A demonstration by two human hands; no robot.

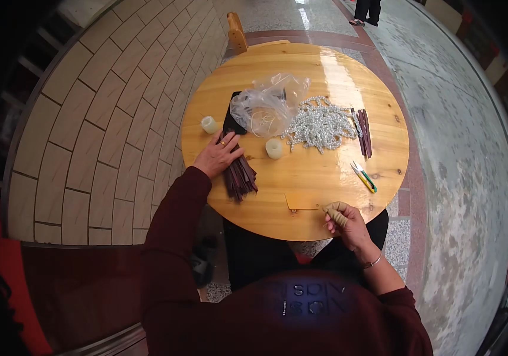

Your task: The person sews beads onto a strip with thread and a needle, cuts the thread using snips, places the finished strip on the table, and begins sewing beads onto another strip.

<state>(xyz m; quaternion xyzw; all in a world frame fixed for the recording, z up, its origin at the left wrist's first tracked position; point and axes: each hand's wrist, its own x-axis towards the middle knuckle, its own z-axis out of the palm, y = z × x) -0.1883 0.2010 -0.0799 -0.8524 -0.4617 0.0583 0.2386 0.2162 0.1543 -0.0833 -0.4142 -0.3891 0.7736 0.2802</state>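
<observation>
My left hand (218, 155), with a ring on one finger, rests on a bundle of dark maroon strips (241, 179) at the left of the round wooden table. Its fingers are stretched out over the bundle's upper end. Near the table's front edge, my right hand (347, 224) has its fingers closed, some wrapped in tan tape. What they pinch, if anything, is too small to make out. Just left of that hand lies a flat orange-yellow piece (301, 202). Scissor-like thread snips (364, 177) with green and yellow handles lie beyond it.
A heap of silvery bead strings (320, 124) lies beside a clear plastic bag (269, 107) and a black item (234, 121). Two pale rolls (209, 124) stand apart. More maroon strips (365, 135) lie right. A brick-patterned wall (109, 130) borders the left; a person (366, 12) stands far off.
</observation>
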